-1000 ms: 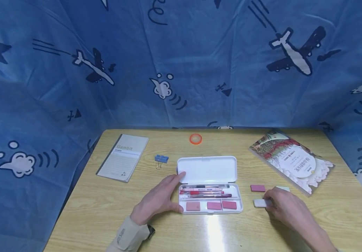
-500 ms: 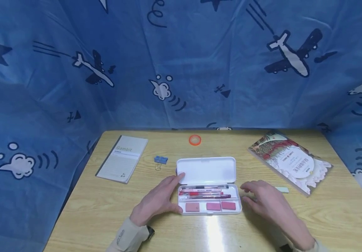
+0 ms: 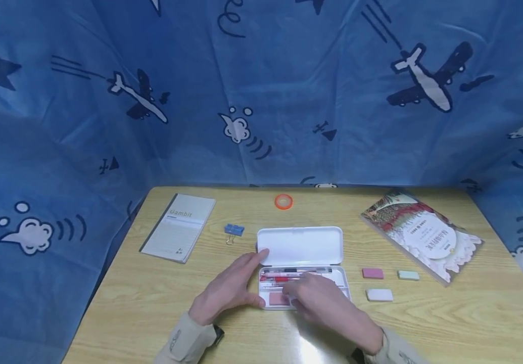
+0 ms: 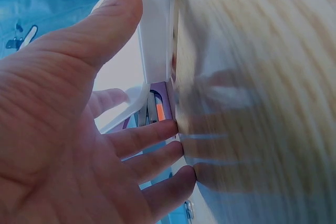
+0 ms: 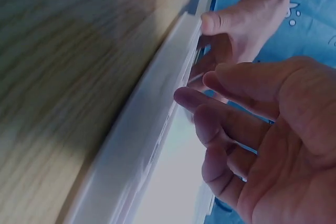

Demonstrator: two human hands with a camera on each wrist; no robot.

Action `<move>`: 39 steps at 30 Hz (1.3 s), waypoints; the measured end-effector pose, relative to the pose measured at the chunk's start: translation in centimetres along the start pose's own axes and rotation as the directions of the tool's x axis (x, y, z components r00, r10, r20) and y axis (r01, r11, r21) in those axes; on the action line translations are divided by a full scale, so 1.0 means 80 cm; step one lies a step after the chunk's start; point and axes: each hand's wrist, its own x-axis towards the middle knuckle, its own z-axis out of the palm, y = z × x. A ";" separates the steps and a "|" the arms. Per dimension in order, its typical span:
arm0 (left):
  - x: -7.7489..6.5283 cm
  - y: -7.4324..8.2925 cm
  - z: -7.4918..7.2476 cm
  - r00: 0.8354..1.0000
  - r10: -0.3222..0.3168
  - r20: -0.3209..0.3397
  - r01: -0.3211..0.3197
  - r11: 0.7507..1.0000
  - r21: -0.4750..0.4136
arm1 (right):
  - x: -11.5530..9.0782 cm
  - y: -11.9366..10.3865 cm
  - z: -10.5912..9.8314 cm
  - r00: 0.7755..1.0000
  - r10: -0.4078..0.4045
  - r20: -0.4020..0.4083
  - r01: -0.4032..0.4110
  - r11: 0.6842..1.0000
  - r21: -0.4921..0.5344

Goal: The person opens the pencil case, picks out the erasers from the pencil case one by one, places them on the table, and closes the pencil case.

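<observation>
A white pencil case [image 3: 299, 246] lies with its lid raised, holding several pens [image 3: 295, 275] in the long compartment and a pink eraser [image 3: 279, 299] in front of them. My left hand [image 3: 225, 290] rests against the case's left end, thumb at the near corner and forefinger by the lid; its fingers [image 4: 152, 135] are spread. My right hand [image 3: 320, 298] is over the case, fingertips beside the pink eraser; it hides the other front compartments. In the right wrist view, my right fingers [image 5: 226, 124] are loosely bent with nothing visible between them.
Right of the case lie a magenta eraser [image 3: 372, 273], a white eraser [image 3: 379, 294] and a pale green eraser [image 3: 408, 275]. Farther back are a blue binder clip [image 3: 234, 230], an orange tape roll [image 3: 283, 201], a notebook [image 3: 179, 227] and a flowered booklet [image 3: 425, 235].
My right hand has let go of the white eraser, leaving it on the table, and moved left to over the pencil case. My left hand has stayed at the case's left end.
</observation>
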 end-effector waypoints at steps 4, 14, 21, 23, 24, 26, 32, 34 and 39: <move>-0.001 0.000 0.000 1.000 0.014 -0.009 -0.014 1.000 0.016 | 0.005 -0.009 0.005 1.000 -0.028 0.002 0.028 1.000 0.002; -0.001 0.001 -0.001 1.000 0.016 -0.012 -0.016 1.000 0.026 | 0.005 -0.019 0.016 1.000 0.018 -0.010 -0.019 0.998 -0.066; 0.000 0.001 -0.001 1.000 0.009 -0.005 -0.009 1.000 0.020 | 0.010 -0.019 0.023 0.998 0.055 0.013 -0.054 0.996 -0.077; 0.000 0.001 -0.001 1.000 0.006 0.000 -0.006 1.000 0.014 | 0.011 -0.019 0.024 0.997 0.066 0.025 -0.064 0.995 -0.081; 0.000 0.001 -0.001 1.000 0.010 -0.002 -0.010 1.000 0.016 | 0.012 -0.020 0.024 0.997 0.070 0.031 -0.067 0.994 -0.083; 0.000 0.001 -0.001 1.000 0.010 -0.002 -0.010 1.000 0.019 | 0.013 -0.020 0.026 0.996 0.078 0.040 -0.074 0.994 -0.085; 0.000 0.001 -0.001 1.000 0.017 -0.005 -0.016 1.000 0.025 | 0.016 -0.020 0.029 0.994 0.097 0.047 -0.093 0.992 -0.082; 0.000 0.001 -0.001 1.000 0.018 -0.005 -0.018 0.999 0.028 | 0.017 -0.020 0.031 0.993 0.105 0.048 -0.102 0.992 -0.075; -0.001 0.001 -0.001 1.000 0.011 -0.003 -0.011 0.999 0.032 | 0.018 -0.021 0.034 0.992 0.128 0.021 -0.126 0.989 -0.076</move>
